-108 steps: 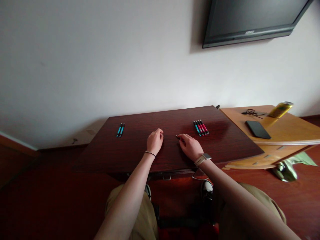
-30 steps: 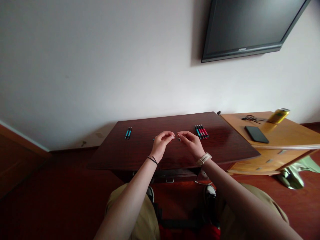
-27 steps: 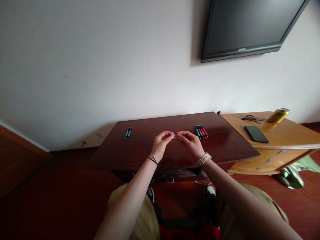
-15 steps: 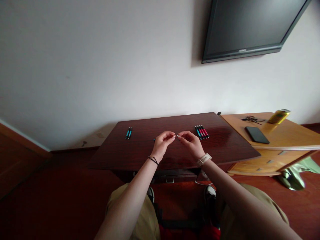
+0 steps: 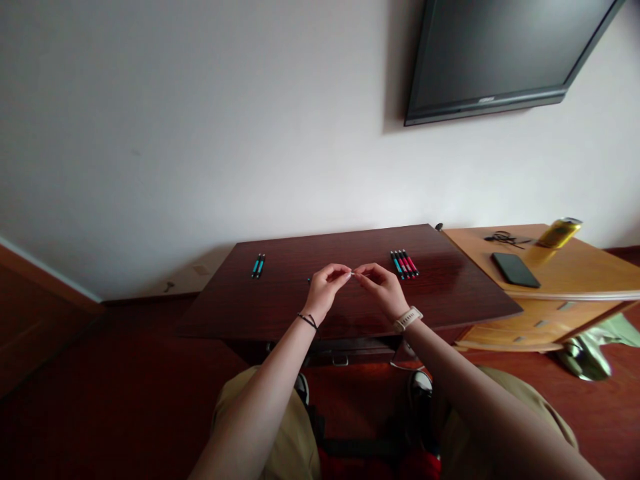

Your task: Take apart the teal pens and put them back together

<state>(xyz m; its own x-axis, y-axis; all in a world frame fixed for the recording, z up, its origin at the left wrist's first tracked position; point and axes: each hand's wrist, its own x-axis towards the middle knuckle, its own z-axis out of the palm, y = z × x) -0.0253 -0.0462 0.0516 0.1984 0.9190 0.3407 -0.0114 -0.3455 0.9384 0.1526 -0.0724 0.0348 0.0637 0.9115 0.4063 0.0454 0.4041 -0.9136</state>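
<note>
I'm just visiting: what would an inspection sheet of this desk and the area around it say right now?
Surface: dark wooden desk, glossy.
Job's things: thin pale part, too small to identify, pinched between both hands; two blue pens far left; row of blue and red pens far right.
Clutter: phone, yellow can on the side cabinet.
Grippers: left hand and right hand raised, fingertips meeting.
Cables: dark tangle, possibly a cord.
Surroundings: wall television, white wall.

On the dark table [image 5: 450, 293] I see two pens [image 5: 257, 265] far left, five pens [image 5: 404, 263] right, my hands between them, the phone [image 5: 515, 269] beyond its right edge.
</note>
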